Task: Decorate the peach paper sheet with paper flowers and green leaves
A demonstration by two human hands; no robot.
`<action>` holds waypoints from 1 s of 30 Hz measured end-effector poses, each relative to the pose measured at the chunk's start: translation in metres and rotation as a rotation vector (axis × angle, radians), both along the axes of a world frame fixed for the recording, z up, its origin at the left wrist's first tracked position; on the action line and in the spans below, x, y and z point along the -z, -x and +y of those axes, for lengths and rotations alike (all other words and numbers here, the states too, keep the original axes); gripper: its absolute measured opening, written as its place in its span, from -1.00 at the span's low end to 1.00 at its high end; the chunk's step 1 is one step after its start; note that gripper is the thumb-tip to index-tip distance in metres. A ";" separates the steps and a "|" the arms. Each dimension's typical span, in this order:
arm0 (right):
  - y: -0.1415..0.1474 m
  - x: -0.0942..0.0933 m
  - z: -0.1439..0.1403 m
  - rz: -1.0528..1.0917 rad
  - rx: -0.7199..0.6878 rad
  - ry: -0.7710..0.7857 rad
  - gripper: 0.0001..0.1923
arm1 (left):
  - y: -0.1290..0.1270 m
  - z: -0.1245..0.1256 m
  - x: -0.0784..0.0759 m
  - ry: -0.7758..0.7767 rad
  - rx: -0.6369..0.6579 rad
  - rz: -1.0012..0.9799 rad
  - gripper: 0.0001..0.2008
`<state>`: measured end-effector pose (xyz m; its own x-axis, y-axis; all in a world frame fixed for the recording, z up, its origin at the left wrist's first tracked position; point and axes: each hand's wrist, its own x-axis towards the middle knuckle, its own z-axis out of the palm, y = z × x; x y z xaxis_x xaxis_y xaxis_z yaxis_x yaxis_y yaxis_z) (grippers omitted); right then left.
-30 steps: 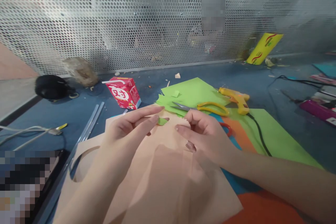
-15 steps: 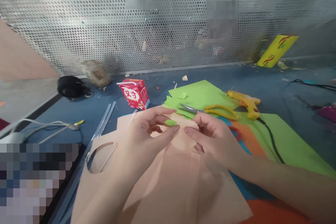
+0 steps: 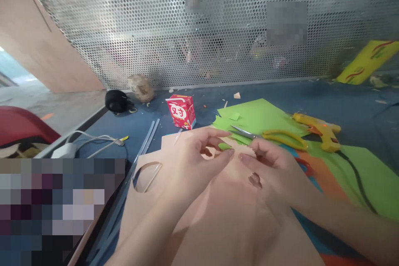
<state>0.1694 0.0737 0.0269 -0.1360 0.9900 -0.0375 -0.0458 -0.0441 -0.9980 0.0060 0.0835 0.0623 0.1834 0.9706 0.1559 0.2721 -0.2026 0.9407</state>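
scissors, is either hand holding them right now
No, the scissors lie on the green paper beyond both hands.

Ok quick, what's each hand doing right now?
Left hand: pinching a small green paper piece.
Right hand: fingers curled, touching the peach paper; grip unclear.
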 end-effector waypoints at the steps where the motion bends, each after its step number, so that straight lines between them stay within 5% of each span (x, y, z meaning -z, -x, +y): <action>1: 0.000 0.000 0.000 -0.001 0.002 0.000 -0.61 | 0.000 0.000 0.001 0.004 0.007 -0.003 -0.74; 6: 0.001 -0.003 0.001 0.051 0.002 0.040 -0.64 | 0.001 0.005 0.013 0.051 -0.020 -0.025 -0.49; 13: -0.001 0.001 0.009 0.068 -0.076 0.022 -0.71 | 0.004 0.011 0.017 0.147 -0.009 0.065 -0.62; 16: -0.006 0.007 0.012 -0.149 -0.098 -0.111 -0.75 | 0.007 0.015 0.015 0.152 -0.053 0.062 -0.66; 21: -0.014 0.009 0.017 -0.896 -0.076 -0.583 -0.86 | 0.014 0.018 0.016 0.234 -0.082 0.148 -0.56; 24: -0.017 0.011 0.020 -1.091 -0.149 -0.599 -0.78 | 0.017 0.018 0.019 0.263 -0.091 0.243 -0.56; 30: -0.022 0.017 0.020 -1.122 -0.198 -0.579 -0.77 | 0.019 0.016 0.032 0.370 0.023 0.337 -0.47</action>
<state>0.1913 0.0939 0.0101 -0.4564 0.8667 0.2016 0.7879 0.4989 -0.3610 -0.0126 0.0995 0.0303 0.1864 0.9448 -0.2696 0.5727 0.1184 0.8112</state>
